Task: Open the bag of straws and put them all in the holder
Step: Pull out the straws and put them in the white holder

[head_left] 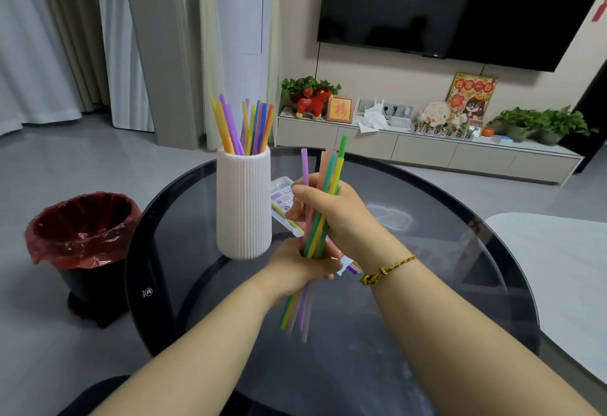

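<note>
A white ribbed holder (pixel 243 205) stands on the round dark glass table (pixel 427 225), with several coloured straws (pixel 244 126) upright in it. Just right of the holder, both hands grip one bundle of coloured straws (pixel 331 172). My left hand (pixel 299 268) is closed around the bundle's lower part, and straw ends stick out below it. My right hand (pixel 328 208) grips the bundle higher up. The clear plastic straw bag (pixel 282 197) lies on the table behind my hands, partly hidden, with some straws still inside.
A black bin with a red liner (pixel 82 235) stands on the floor left of the table. A white surface (pixel 558 268) lies at the right. A TV unit with plants and ornaments (pixel 427 149) runs along the far wall.
</note>
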Demonstrator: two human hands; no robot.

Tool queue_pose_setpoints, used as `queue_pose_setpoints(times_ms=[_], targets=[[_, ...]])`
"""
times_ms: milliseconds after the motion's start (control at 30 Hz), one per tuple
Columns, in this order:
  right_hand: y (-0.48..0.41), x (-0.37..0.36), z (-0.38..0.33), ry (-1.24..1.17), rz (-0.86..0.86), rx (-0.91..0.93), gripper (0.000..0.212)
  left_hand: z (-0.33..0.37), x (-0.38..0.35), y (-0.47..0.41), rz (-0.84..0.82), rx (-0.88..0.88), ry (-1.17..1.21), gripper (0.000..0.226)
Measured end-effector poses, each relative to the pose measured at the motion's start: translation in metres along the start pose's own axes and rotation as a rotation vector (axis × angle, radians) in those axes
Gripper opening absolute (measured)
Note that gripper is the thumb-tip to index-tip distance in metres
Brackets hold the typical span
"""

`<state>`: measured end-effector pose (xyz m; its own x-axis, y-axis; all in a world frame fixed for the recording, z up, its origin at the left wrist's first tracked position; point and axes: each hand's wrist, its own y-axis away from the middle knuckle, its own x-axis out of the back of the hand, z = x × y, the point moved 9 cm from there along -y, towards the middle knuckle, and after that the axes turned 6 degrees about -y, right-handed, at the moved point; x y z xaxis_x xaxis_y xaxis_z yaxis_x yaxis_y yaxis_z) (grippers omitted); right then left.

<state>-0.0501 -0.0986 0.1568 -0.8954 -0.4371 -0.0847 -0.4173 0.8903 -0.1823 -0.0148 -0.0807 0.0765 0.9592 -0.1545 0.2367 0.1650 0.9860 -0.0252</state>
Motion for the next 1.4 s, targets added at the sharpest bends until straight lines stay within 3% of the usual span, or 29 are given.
queue_pose_setpoints(times_ms=[333, 467, 633, 833, 967, 1200, 1400], targets=[[0.000, 0.002, 0.004, 0.059, 0.061, 0.043, 0.025, -0.002, -0.002, -0.002, -0.017, 0.017, -0.024, 0.026], [0.002, 0.000, 0.011, 0.082, 0.015, 0.017, 0.023, -0.015, -0.011, 0.004, -0.113, 0.046, -0.027, 0.016], [0.005, 0.001, 0.028, 0.053, 0.024, -0.050, 0.025, -0.034, -0.013, 0.010, -0.142, 0.137, -0.071, 0.028], [0.002, -0.009, 0.022, -0.107, -0.060, -0.114, 0.020, -0.014, 0.003, 0.007, -0.112, 0.057, -0.090, 0.031], [-0.007, -0.011, -0.003, -0.081, 0.005, 0.003, 0.023, 0.004, 0.015, 0.006, -0.066, -0.004, -0.060, 0.019], [-0.034, 0.002, -0.088, -0.188, 0.086, 0.233, 0.028, 0.022, 0.083, 0.017, 0.147, -0.114, -0.051, 0.025], [-0.055, 0.008, -0.144, -0.284, 0.163, 0.407, 0.027, 0.041, 0.155, 0.032, 0.725, -0.203, -0.129, 0.035]])
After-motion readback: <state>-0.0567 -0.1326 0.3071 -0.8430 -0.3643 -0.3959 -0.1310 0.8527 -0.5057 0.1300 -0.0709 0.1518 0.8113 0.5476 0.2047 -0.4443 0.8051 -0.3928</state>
